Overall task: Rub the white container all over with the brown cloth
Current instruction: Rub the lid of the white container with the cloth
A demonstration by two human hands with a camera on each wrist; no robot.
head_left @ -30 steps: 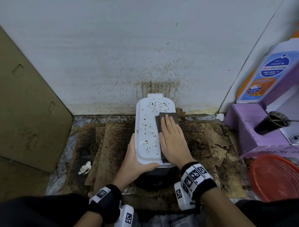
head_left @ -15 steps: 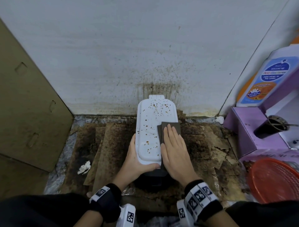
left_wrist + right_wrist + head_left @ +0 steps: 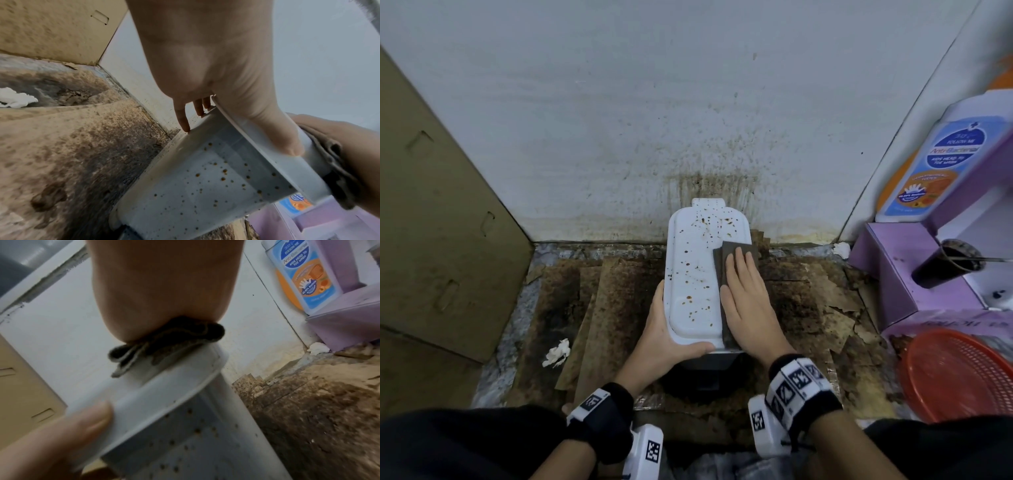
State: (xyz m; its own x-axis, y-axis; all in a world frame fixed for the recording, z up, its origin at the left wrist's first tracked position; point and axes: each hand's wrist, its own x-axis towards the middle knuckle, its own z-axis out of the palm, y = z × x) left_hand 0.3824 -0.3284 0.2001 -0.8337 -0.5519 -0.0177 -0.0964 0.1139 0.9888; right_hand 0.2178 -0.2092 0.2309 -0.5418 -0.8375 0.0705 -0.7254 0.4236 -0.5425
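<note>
While the left hand point(image 3: 666, 337) is gripping the speckled white container point(image 3: 697, 274) at its near left corner on the stained floor, the right hand point(image 3: 751, 301) is pressing flat, fingers straight, on the folded brown cloth point(image 3: 732, 251) along its right edge

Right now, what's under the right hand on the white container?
The folded brown cloth, pressed flat by the right hand onto the white container lid's right side. The lid beneath the cloth is covered from view.

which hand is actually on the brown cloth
The right hand: it presses the brown cloth flat on the white container. The left hand only grips the container's edge.
</note>
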